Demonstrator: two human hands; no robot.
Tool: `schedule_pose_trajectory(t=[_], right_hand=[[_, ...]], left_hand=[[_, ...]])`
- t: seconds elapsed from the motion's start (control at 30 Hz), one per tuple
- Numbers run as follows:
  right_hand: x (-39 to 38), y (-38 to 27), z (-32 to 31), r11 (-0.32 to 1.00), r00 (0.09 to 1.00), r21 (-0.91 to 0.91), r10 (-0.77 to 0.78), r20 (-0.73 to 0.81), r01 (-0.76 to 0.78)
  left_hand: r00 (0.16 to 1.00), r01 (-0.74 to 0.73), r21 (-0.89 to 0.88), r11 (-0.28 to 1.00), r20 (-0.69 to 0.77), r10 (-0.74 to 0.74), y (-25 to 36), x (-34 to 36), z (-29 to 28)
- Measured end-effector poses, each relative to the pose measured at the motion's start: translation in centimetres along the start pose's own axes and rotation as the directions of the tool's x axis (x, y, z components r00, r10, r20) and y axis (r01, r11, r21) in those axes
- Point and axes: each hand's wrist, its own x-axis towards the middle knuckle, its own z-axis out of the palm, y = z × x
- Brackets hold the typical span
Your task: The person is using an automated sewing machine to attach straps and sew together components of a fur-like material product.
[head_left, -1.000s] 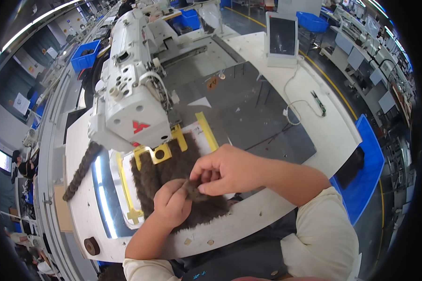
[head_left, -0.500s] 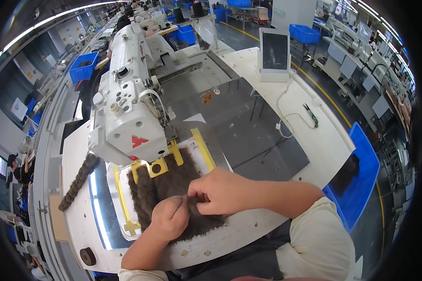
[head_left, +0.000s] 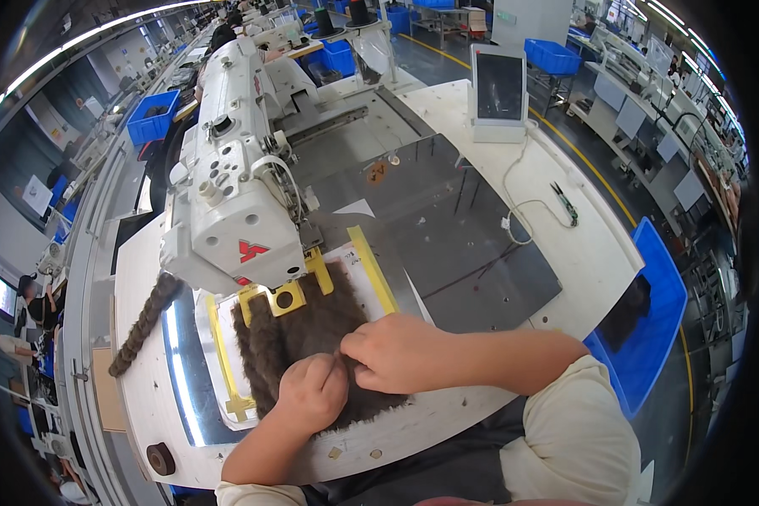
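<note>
Pinching the brown fur piece (head_left: 312,333) together, left hand (head_left: 312,392) and right hand (head_left: 396,352) have shifted slightly toward 6 o'clock from the sewing machine (head_left: 232,190), repositioning their grip.

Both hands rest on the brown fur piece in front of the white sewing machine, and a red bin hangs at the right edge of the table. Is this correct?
Not quite: the bin is blue, not red, as the head view shows. The rest holds: the left hand and right hand rest on the brown fur piece in front of the white sewing machine.
</note>
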Motion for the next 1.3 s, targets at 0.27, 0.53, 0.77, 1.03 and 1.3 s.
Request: schedule_pose_trajectory(t=[0.27,0.53,0.77,1.03,1.3], right_hand=[[0.6,0.5,-0.3,0.996,1.0,0.081,-0.028,0.006,0.028],[0.5,0.8,-0.7,0.998,0.993,0.001,-0.061,0.101,0.061],[0.3,0.3,0.1,0.994,0.995,-0.062,-0.091,0.034,0.093],[0.4,1.3,-1.6,0.996,0.99,-0.023,-0.087,0.114,0.09],[0.2,1.0,-1.4,0.996,0.986,-0.017,-0.08,0.149,0.083]], left_hand=[[0.998,0.032,-0.059,0.998,0.058,-0.029,0.3,-0.1,0.0],[0.994,0.066,-0.069,0.995,0.097,-0.059,0.2,-0.1,-0.1],[0.993,0.074,-0.046,0.996,0.101,-0.069,0.3,-0.3,-0.1],[0.995,0.089,-0.054,0.995,0.052,-0.086,0.3,0.3,-0.7],[0.997,0.066,-0.07,0.995,0.055,-0.062,0.6,0.3,-0.6]])
